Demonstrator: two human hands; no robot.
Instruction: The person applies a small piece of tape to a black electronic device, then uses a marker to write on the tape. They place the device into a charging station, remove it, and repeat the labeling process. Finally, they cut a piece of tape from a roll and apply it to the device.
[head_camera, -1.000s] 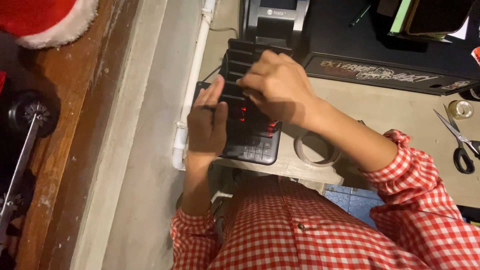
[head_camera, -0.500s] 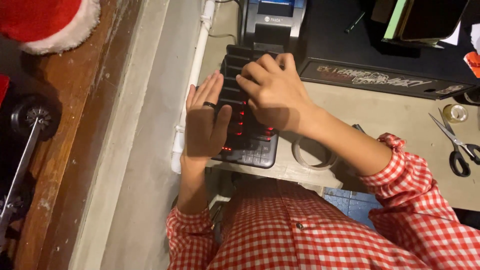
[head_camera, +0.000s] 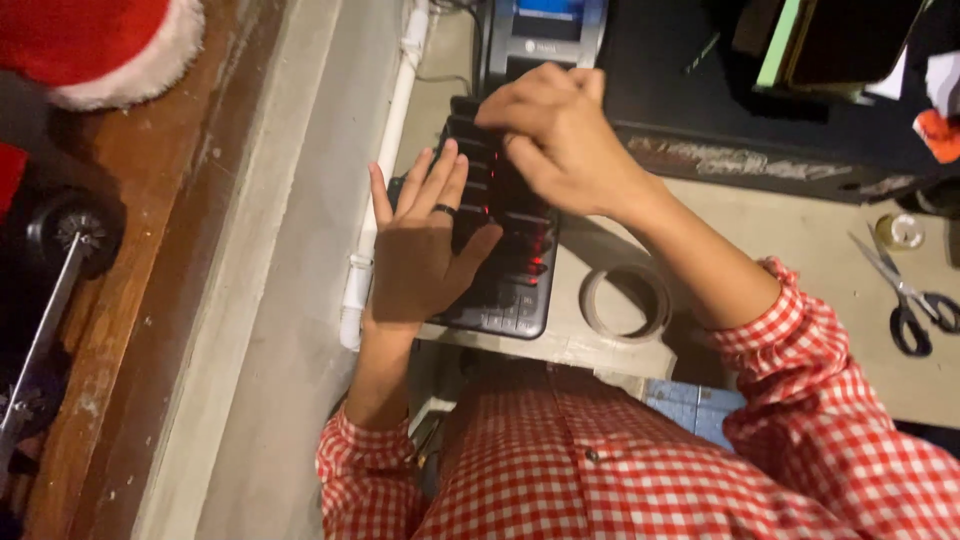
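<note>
Head view: your right hand (head_camera: 560, 135) has slid toward twelve o'clock up the keyboard (head_camera: 505, 235), fingers bunched on the top keys; your left hand (head_camera: 425, 245) stays flat, fingers spread.

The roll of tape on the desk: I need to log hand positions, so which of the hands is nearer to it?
Left. The left hand lies flat on the black keypad beside the tape roll; the right hand works at the keypad's far end.

Left hand (head_camera: 425, 250) flat, right hand (head_camera: 555, 135) curled
</note>
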